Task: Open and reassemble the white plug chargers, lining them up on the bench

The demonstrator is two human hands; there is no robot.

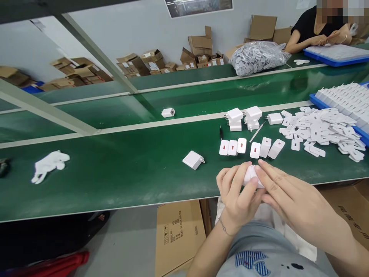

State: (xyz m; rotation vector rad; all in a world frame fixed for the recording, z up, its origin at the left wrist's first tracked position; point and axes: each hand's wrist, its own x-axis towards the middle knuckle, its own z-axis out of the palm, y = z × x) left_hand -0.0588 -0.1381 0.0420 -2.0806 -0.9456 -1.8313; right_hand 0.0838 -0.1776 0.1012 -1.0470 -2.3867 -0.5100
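Observation:
Both hands meet at the table's front edge around one white charger (251, 175). My left hand (238, 190) has its fingers wrapped round it. My right hand (284, 188) presses on its right side, fingers together. Just beyond the hands stand several white chargers with red ports (241, 146) in a row. Stacked chargers (235, 114) lie behind them, beside a thin white tool (257, 131) and a small black tool (221, 132). To the right is a heap of flat white covers (317, 129). A single charger (193, 160) lies left of my hands.
A white glove (50, 165) lies on the green table (115, 173) at left. Another charger (168, 112) is on the green belt behind. A blue tray (318, 102) of chargers stands at right. Across the belt, a person (305, 30) works by a plastic bag (258, 57); cartons (180, 234) sit below.

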